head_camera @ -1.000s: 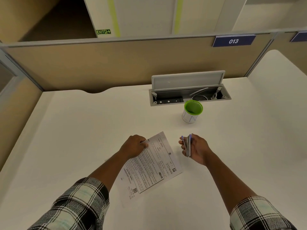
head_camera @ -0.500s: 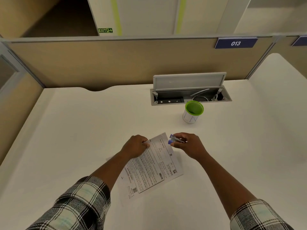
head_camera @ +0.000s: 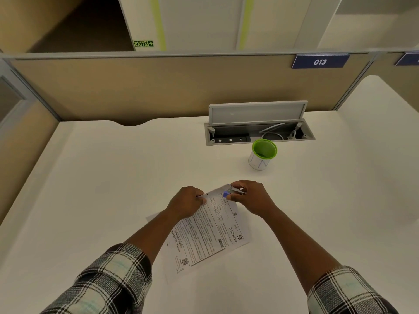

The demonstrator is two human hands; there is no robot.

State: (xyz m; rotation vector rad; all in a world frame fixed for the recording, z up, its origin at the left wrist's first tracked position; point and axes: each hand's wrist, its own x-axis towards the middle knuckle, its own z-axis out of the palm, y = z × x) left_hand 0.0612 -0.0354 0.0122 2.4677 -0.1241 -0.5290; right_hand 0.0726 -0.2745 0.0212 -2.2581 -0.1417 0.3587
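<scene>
A printed paper sheet, with more paper showing under it, lies on the white desk in front of me. My left hand pinches the sheet's far left edge. My right hand grips a small blue and silver stapler set over the sheet's far corner, which lifts slightly off the desk.
A white cup with a green rim stands behind the hands. Behind it an open cable box with its lid up is sunk into the desk. Beige partition walls close the desk at the back and left.
My right hand has brought the stapler left from beside the sheet onto its far corner. My left hand has kept its hold on the paper's edge.
</scene>
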